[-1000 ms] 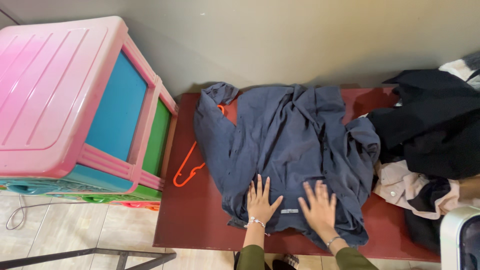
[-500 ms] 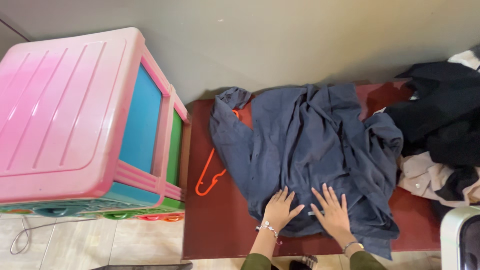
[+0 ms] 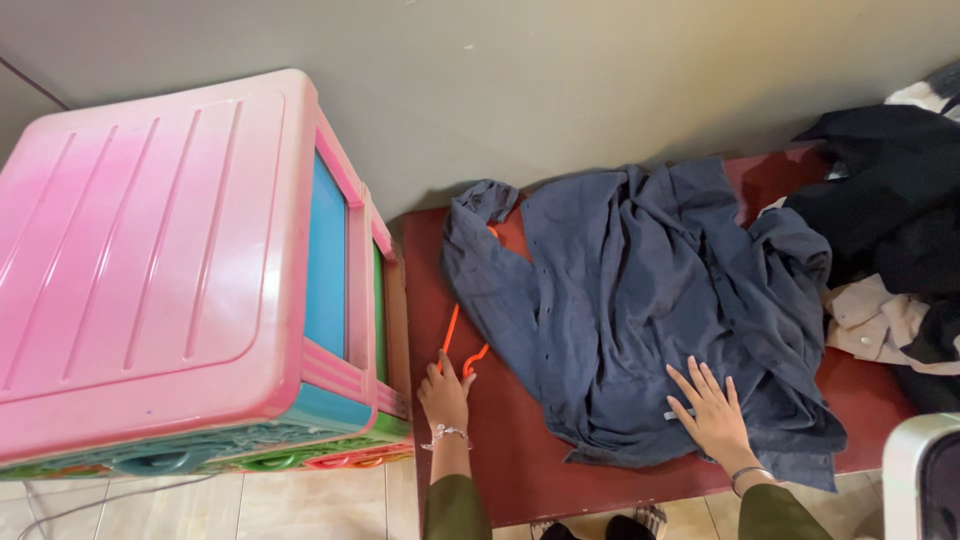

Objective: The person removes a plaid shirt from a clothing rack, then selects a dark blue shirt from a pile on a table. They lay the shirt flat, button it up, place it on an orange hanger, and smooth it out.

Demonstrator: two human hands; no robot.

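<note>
A dark blue shirt (image 3: 640, 290) lies spread and rumpled on a low dark red table (image 3: 500, 460). My right hand (image 3: 712, 412) rests flat on its lower hem, fingers apart. An orange plastic hanger (image 3: 450, 332) lies at the shirt's left edge, its upper part hidden under the sleeve. My left hand (image 3: 445, 392) is at the hanger's hook, with fingers and thumb curled around it. Both wrists carry bracelets above green sleeves.
A pink plastic drawer cabinet (image 3: 150, 250) with blue and green fronts stands tight against the table's left side. A heap of black clothes (image 3: 890, 200) and a beige garment (image 3: 875, 325) fills the table's right end. A white appliance (image 3: 920, 480) sits at the bottom right. A wall lies behind.
My left hand left the shirt and moved left to the hanger's hook. My right hand stays pressed on the shirt's hem. The view has shifted left.
</note>
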